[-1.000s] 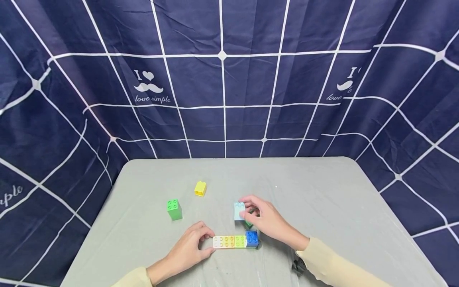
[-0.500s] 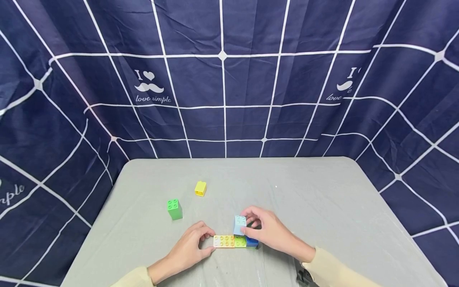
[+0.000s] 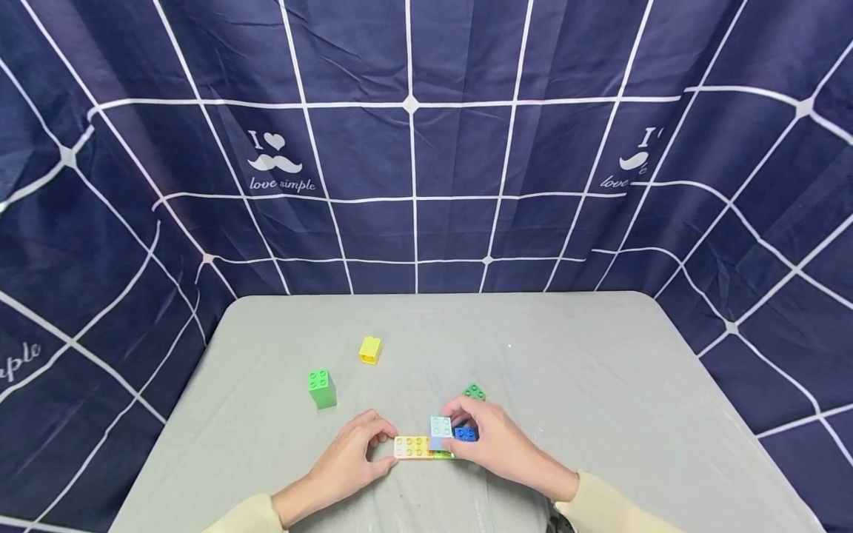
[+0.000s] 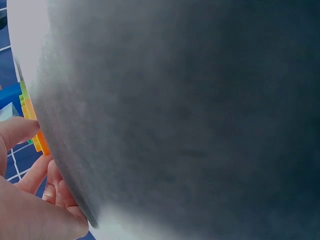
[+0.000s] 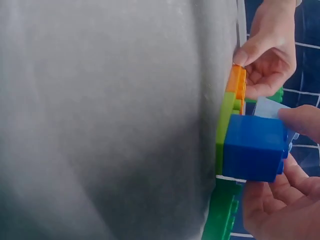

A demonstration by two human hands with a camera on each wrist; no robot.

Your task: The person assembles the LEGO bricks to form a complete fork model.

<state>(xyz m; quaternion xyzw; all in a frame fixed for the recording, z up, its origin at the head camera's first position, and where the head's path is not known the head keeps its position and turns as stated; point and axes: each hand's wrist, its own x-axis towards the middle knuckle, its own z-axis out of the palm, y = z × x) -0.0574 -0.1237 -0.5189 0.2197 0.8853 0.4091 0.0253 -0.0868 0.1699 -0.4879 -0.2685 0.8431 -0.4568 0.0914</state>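
Note:
A low row of flat toy building bricks lies at the table's front: an orange brick [image 3: 414, 447], washed out in the head view, then a lime-green brick [image 5: 225, 117]. A taller blue brick [image 5: 255, 147] stands on the row's right end. My left hand [image 3: 353, 455] pinches the orange brick's left end between thumb and fingers. My right hand [image 3: 496, 444] grips a light blue brick [image 3: 440, 433] by its right side, studs up, over the lime-green part and just left of the blue brick. Whether its underside touches the studs is hidden.
Behind my right hand lies a dark green brick [image 3: 474, 391]. A tall green brick [image 3: 322, 389] stands at the left, and a yellow brick [image 3: 370, 350] lies on its side farther back. A navy checked curtain [image 3: 360, 148] rises behind the grey table [image 3: 566, 340].
My right hand has brought the light blue brick toward me and down, from behind the row to over its lime-green part. The dark green brick has come into sight. My left hand stays put.

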